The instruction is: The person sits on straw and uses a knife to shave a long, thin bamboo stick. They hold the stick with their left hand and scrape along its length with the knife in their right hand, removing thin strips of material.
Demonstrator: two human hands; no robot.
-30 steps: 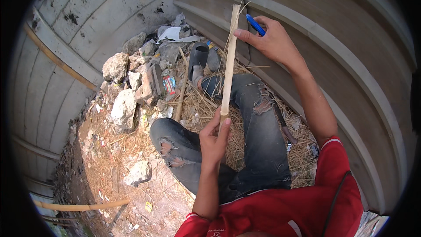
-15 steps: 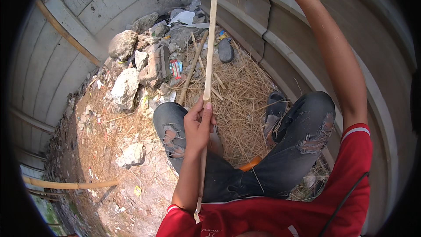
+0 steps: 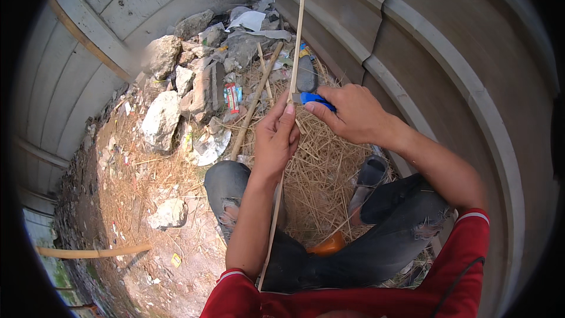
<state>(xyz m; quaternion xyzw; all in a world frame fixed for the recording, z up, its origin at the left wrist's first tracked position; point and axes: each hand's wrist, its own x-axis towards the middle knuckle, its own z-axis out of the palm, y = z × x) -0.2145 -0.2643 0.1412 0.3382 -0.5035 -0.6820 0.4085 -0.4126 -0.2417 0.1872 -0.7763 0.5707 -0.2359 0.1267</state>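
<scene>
My left hand is closed around a long, pale bamboo strip. The strip stands almost upright, its lower end passing down along my forearm to my lap. My right hand grips the blue handle of a utility knife. Its short grey blade meets the strip just above my left thumb; how deep it sits in the strip I cannot tell. Below both hands, thin bamboo shavings cover the ground between my legs.
Rocks and broken bricks lie at the far left with plastic litter. A stick leans across the shavings. An orange object rests between my thighs. Ribbed metal sheeting rises close on my right; a bamboo pole juts in at left.
My right hand has come down from the upper right edge to the strip, and the blue knife now shows. The strip has turned narrower side on and shifted slightly right.
</scene>
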